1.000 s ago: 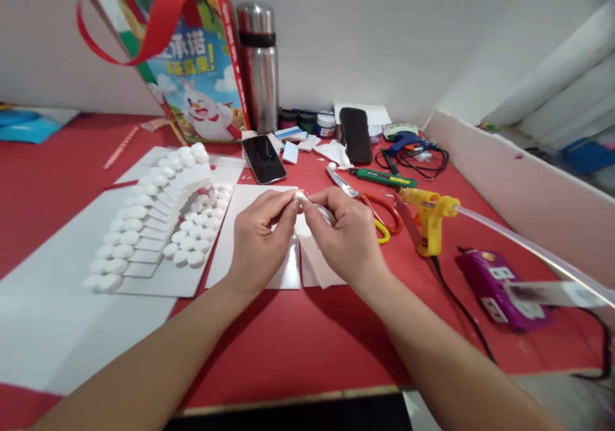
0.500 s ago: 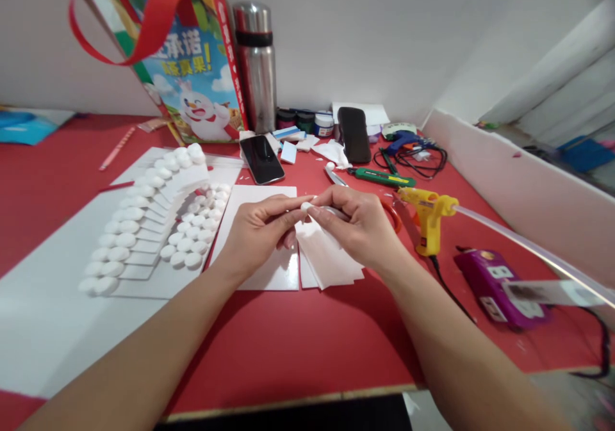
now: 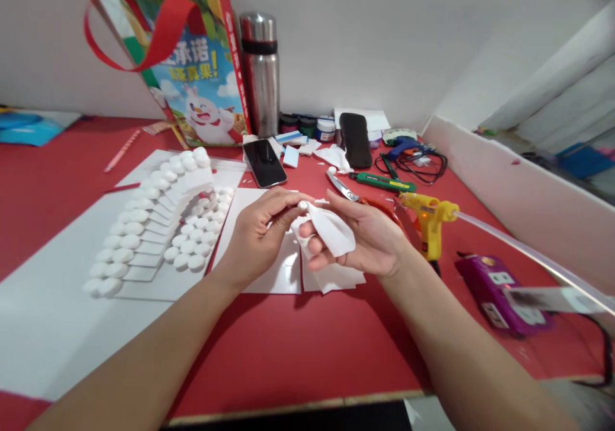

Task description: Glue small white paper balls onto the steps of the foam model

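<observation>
The red bench (image 3: 298, 348) lies bare just in front of the person's hands. Above the loose white sheets (image 3: 339, 282) and the glossy white panel (image 3: 288, 274), the right hand (image 3: 377, 242) is turned palm up, its fingers loosely curled and not clenched, with a thin white piece (image 3: 334, 231) draped across them. The left hand (image 3: 259, 235) pinches that piece's bunched tip between thumb and forefinger.

The piece's long axis slants from this tip, at the far left, down toward the right palm, where its wider, flat end fans out. So the left hand is nearer the narrow end and the right hand nearer the wide one; both touch it.

Beyond the right hand lie the scissors (image 3: 343, 186), partly hidden by it, and farther off a green cutter (image 3: 384, 182).
</observation>
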Demonstrator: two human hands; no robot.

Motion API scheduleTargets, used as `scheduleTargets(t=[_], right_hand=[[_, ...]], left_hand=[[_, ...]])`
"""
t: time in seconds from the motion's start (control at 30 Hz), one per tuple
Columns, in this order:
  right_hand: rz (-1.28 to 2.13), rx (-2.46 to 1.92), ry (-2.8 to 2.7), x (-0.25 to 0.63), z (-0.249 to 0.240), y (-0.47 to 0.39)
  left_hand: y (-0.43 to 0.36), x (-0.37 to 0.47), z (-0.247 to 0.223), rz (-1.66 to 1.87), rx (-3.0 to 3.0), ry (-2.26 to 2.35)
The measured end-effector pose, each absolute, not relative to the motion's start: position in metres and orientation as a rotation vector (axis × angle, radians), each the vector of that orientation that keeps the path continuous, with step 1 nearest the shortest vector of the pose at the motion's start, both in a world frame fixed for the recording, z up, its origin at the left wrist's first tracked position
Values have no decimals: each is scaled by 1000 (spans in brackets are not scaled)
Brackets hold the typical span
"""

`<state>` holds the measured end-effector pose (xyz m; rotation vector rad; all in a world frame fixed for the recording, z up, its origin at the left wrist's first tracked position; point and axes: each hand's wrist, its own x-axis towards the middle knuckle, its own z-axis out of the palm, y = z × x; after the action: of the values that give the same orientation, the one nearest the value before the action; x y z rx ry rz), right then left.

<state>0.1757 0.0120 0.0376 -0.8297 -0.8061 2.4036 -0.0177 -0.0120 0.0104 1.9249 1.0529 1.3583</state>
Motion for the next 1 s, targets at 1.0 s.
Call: scheduleTargets(t=[1.0], right_hand=[[434, -1127, -2079, 159, 22, -5]], left_hand=[[-16, -8, 7, 1420, 1502, 1076]])
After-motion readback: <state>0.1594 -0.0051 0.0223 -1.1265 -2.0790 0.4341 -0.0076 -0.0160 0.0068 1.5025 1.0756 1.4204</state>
